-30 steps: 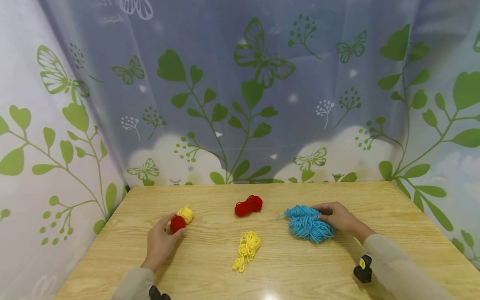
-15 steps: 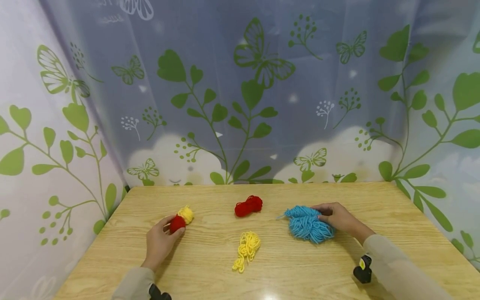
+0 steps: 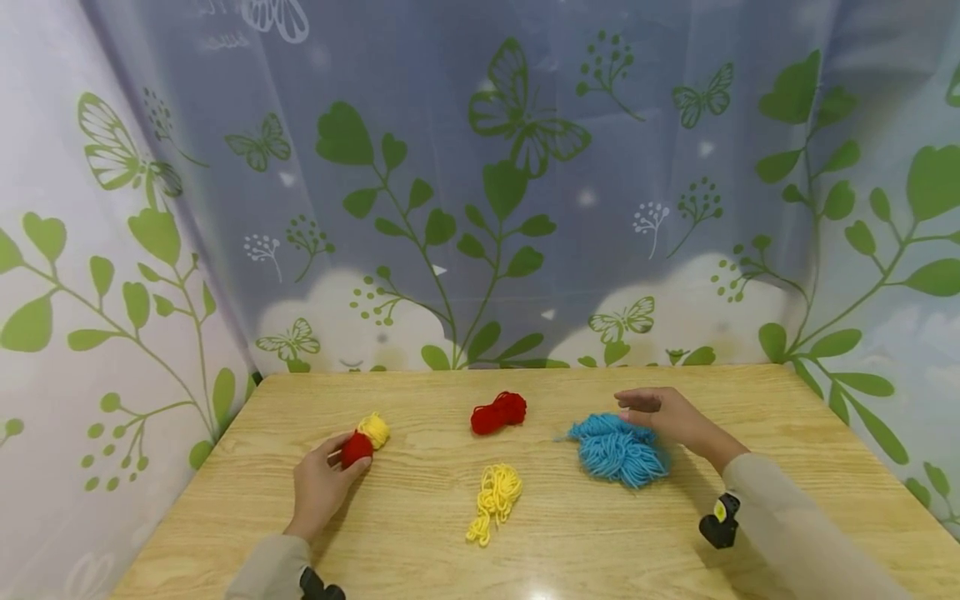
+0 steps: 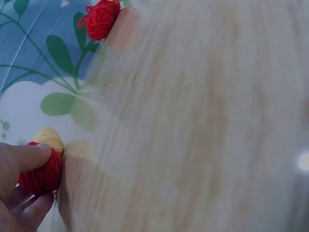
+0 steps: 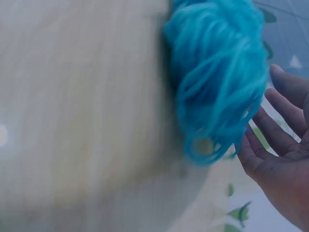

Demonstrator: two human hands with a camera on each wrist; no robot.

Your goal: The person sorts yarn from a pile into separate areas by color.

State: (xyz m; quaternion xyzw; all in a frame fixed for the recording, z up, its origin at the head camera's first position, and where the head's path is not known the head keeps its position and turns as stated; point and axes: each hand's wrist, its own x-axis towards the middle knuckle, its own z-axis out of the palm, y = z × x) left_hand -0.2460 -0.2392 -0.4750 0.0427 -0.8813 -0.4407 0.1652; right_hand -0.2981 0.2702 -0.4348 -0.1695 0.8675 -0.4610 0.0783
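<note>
Left hand [image 3: 318, 492] on the light wooden table [image 3: 570, 550], near left; thumb and fingers pinched on small red yarn ball [image 3: 356, 449]. Small yellow yarn ball [image 3: 374, 429] touching it on far side. Right hand [image 3: 670, 418] lifted just above loose blue yarn bundle [image 3: 617, 450], right of centre; fingers straight, slightly apart, holding nothing. Loose yellow yarn skein [image 3: 492, 500] near centre; red yarn skein [image 3: 498, 412] beyond it. Leaf-and-butterfly printed curtain [image 3: 480, 183] behind table.

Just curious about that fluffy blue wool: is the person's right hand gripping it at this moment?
No, the right hand hovers with straight fingers just above the blue yarn bundle, which lies loose on the table.
</note>
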